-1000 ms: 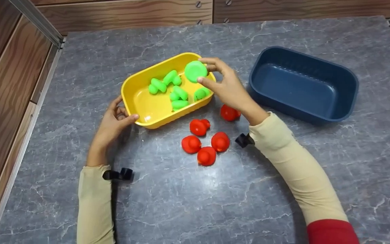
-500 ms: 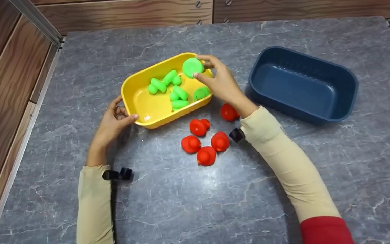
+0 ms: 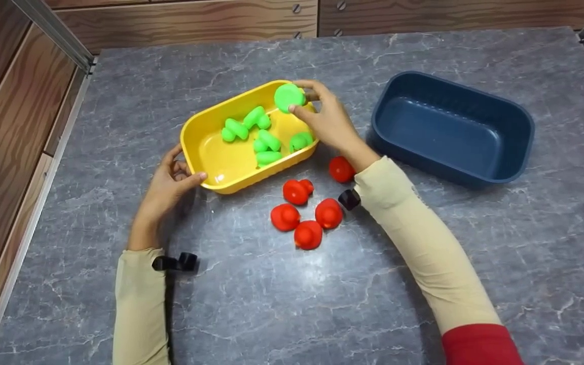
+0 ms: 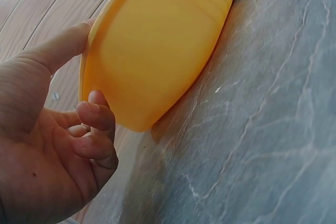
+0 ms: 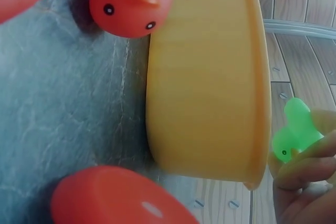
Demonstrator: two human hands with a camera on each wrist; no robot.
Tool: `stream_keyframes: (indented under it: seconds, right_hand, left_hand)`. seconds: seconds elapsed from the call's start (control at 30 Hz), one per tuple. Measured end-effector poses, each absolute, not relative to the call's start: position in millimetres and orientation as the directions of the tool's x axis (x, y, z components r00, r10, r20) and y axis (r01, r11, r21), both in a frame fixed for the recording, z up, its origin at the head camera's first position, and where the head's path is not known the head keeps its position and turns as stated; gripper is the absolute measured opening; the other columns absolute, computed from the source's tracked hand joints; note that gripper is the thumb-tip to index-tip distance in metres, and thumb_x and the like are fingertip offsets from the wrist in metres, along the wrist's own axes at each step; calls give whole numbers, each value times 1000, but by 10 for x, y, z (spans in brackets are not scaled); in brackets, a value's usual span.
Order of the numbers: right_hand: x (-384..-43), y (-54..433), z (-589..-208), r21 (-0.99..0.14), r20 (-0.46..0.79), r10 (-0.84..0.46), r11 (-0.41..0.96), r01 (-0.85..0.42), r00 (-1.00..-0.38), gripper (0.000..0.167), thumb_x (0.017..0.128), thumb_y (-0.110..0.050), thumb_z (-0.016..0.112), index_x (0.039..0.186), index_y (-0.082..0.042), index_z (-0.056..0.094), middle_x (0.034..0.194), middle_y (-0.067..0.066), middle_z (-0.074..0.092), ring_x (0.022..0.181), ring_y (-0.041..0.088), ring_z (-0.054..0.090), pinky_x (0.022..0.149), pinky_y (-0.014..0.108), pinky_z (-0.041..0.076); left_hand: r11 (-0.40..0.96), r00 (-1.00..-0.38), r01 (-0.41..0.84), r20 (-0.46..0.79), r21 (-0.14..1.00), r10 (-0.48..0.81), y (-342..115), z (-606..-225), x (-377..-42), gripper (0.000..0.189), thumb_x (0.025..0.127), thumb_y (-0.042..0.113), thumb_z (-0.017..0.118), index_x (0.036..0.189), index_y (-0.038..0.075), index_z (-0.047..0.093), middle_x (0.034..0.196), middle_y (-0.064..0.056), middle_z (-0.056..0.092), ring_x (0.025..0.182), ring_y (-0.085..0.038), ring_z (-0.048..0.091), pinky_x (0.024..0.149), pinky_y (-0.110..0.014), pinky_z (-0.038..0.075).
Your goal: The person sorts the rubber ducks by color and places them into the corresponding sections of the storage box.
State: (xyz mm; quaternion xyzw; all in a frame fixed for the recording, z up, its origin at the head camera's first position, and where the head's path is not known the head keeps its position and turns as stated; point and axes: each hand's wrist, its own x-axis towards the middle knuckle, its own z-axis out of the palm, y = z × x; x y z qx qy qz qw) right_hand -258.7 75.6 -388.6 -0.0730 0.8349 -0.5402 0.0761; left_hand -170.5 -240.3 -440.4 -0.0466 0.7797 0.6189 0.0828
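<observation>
Observe grey marbled tabletop (image 3: 251, 309). Log navy bin (image 3: 446, 126) at right, apart from yellow bin (image 3: 228, 157) at left. Find left hand (image 3: 168, 182) gripping yellow bin at near-left corner, thumb on rim. Find right hand (image 3: 331, 115) pinching held green duck (image 3: 289, 98) over right end of yellow bin (round base showing in head view). Count five green ducks (image 3: 266, 141) inside yellow bin; count five red ducks (image 3: 308, 235) on tabletop, four clustered, fifth nearer navy bin.
</observation>
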Motion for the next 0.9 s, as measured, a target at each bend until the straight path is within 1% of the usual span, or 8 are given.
stream_keyframes:
  seconds: [0.23,0.3,0.33,0.4,0.47,0.53,0.7,0.9]
  right_hand:
    - [-2538,781,-3842,-911,-15,-216,406,-75,-976,54,92,-31,65,142,-24,46,144,10,48,135,25,42,112,47,33]
    - [-2501,822,-3837,-918,-6,-224,387,-83,-975,55,92,-32,65,143,-22,45,144,11,48,133,24,43,109,46,37]
    - [-2481,848,-3837,-921,-9,-226,382,-80,-974,55,92,-33,65,143,-23,45,143,9,48,124,24,49,102,43,43]
    - [-2440,904,-3836,-929,-15,-232,362,-72,-973,55,92,-34,64,143,-24,44,142,8,48,99,22,57,84,35,52]
    - [-2399,967,-3832,-937,-16,-239,342,-68,-971,54,93,-35,63,143,-25,44,141,7,48,73,17,54,64,28,50]
    - [-2356,1031,-3821,-946,-15,-245,317,-66,-969,54,93,-36,62,142,-25,44,140,6,49,55,15,44,53,24,44]
    - [-2240,1190,-3755,-968,21,-257,236,-84,-966,52,93,-31,63,141,-20,46,138,9,50,48,13,46,51,22,45]
    - [-2088,1415,-3687,-975,112,-227,165,-152,-967,46,94,-20,63,137,-11,49,133,7,52,57,13,59,53,21,49]
  left_hand:
    - [236,-982,-175,-185,956,22,-2409,-4401,-1701,82,86,6,69,151,4,20,93,-1,51,72,-2,53,68,-13,45]
    - [238,-983,-173,-184,956,22,-2406,-4396,-1698,82,86,6,69,152,4,20,93,0,51,72,-2,52,67,-13,44]
    - [242,-983,-172,-182,955,22,-2407,-4395,-1698,82,86,6,69,152,4,20,92,0,50,71,-2,51,67,-13,44]
    - [249,-984,-170,-180,954,18,-2407,-4389,-1696,81,86,6,69,151,5,21,91,1,50,71,-2,50,66,-14,43]
    - [268,-984,-164,-175,950,20,-2410,-4382,-1693,81,86,8,69,152,5,21,91,2,49,70,-2,48,65,-14,42]
    - [298,-985,-158,-172,941,23,-2411,-4374,-1688,82,86,10,70,152,5,21,91,1,48,70,-3,46,64,-14,40]
    - [376,-988,-140,-155,916,10,-2409,-4345,-1675,82,87,16,70,152,6,20,94,-1,46,75,-6,44,65,-16,39]
    - [410,-995,-71,-33,909,-99,-2380,-4248,-1637,70,90,19,68,148,5,32,95,1,48,79,-8,43,69,-17,38]
